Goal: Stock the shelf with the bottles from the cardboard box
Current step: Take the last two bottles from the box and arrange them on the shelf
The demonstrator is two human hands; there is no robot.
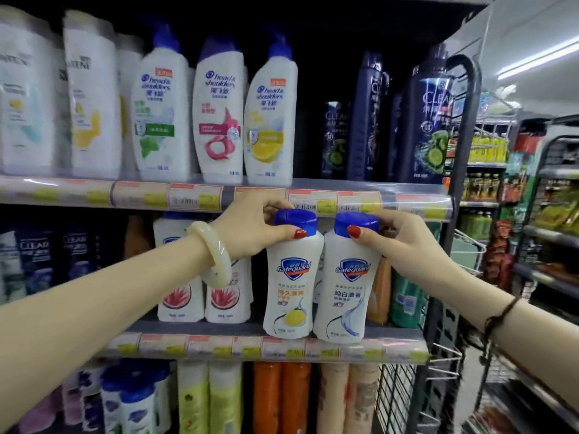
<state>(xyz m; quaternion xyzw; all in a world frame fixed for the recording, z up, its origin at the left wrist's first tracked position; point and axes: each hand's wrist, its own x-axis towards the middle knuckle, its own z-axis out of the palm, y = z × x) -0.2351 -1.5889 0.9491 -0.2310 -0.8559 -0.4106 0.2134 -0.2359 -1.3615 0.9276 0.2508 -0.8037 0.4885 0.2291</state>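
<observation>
Two white Safeguard bottles with blue caps stand side by side at the front edge of the middle shelf [219,327]. My left hand [250,223] grips the blue cap of the left bottle [289,286], the one with a lemon on its label. My right hand [404,242] grips the cap and shoulder of the right bottle [343,292], which has a blue swirl on its label. Both bottles are upright and touch each other. The cardboard box is out of view.
Behind the pair stand white bottles with red flowers [180,292], an orange bottle [379,289] and a green bottle [405,299]. The upper shelf [219,195] carries Head & Shoulders [216,111] and dark Clear bottles [429,120]. A black wire rack [463,214] borders the right side.
</observation>
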